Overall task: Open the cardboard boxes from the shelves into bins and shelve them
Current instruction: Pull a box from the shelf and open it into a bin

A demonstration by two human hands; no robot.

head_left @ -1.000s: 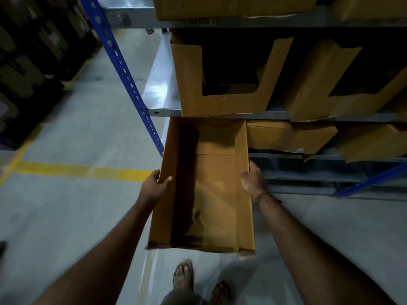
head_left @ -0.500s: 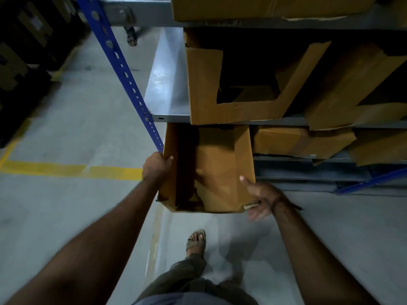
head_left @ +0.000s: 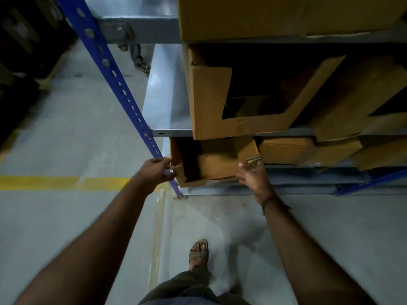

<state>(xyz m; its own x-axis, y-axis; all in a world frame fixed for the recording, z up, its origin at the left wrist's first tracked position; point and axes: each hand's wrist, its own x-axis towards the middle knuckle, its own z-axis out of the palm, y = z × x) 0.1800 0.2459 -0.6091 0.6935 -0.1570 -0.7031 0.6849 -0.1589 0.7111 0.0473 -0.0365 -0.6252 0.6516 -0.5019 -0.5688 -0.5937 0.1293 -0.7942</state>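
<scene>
Box (head_left: 217, 165) nearly in; my left hand (head_left: 157, 170) grips its corner, right hand (head_left: 253, 177) flat-fingered pushing. Could snag the post (head_left: 123, 93).

I am finding no legible text, label, brand, number or sign anywhere: the cardboard boxes (head_left: 222, 119) I am looking at are showing plain, unprinted brown faces.
</scene>
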